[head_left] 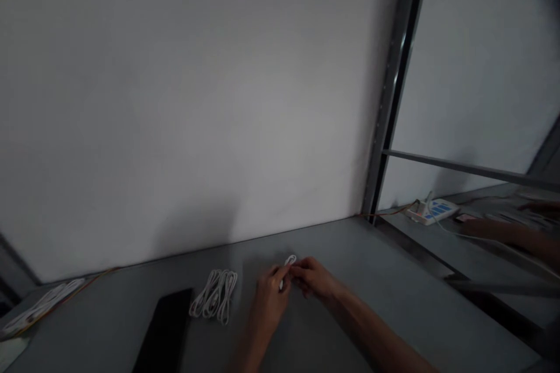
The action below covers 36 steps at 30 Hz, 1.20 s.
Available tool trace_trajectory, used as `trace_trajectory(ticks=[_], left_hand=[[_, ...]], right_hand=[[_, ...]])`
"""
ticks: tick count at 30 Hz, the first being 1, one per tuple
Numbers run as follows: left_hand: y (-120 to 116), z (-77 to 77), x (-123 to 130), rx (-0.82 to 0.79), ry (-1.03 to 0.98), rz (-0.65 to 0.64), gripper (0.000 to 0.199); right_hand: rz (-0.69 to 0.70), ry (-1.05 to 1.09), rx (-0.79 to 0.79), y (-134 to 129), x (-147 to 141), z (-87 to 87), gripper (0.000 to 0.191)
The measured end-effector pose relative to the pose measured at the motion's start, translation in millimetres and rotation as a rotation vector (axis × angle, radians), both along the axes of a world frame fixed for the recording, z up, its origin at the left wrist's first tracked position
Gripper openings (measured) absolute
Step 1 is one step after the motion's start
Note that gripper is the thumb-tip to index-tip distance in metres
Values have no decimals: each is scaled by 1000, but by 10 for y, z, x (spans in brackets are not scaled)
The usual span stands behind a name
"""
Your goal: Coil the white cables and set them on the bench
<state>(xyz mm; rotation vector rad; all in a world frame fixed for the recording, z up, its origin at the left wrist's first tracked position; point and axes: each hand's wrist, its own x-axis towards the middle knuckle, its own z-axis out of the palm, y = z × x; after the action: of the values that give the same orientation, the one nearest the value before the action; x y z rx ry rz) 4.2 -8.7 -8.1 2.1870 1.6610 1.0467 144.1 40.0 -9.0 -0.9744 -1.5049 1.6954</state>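
A small coiled white cable (290, 259) pokes out above my fingers, over the grey tabletop (341, 256). My left hand (274, 288) is closed around the coil, which hides most of it. Right beside it, my right hand (311, 277) pinches with its fingertips at the coil; whether it grips an end of the cable is too dark and small to see. To the left of my hands lie several bundled white cables (214, 296) side by side. A black flat, long object (164, 329) lies left of those bundles.
More white cables (44, 303) lie at the far left near an orange-brown wire (65, 302). A metal post (389, 87) and crossbar (459, 167) stand at the right. Beyond them are a white power strip (433, 211) and another person's arm (507, 232).
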Motion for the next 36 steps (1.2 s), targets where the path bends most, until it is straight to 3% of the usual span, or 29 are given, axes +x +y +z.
trace_trajectory(ticks=[4, 11, 17, 21, 24, 27, 29, 32, 36], left_hand=[[-13, 16, 29, 10, 3, 49, 41], [-34, 57, 25, -66, -181, 12, 32], [-45, 123, 33, -106, -111, 15, 34], [-46, 132, 69, -85, -148, 91, 29], [-44, 101, 70, -41, -264, 131, 25], [-42, 70, 50, -27, -405, 155, 27], [-47, 69, 38, -47, -469, 180, 28], [-63, 109, 31, -127, -523, 212, 29], [-87, 179, 35, -201, -584, 205, 32]], right_hand=[[8, -3, 39, 1, -18, 2, 23], [9, 74, -98, 17, -16, -70, 16], [3, 102, -275, -24, 0, 32, 10], [-22, 58, -243, -29, -11, 63, 16], [-70, -47, -37, -32, -14, 54, 31], [-226, -157, 344, -70, 25, 63, 39], [-308, -223, 593, -104, 65, 77, 34], [-219, -269, 886, -136, 112, 75, 22], [-86, -302, 1112, -139, 130, 28, 27]])
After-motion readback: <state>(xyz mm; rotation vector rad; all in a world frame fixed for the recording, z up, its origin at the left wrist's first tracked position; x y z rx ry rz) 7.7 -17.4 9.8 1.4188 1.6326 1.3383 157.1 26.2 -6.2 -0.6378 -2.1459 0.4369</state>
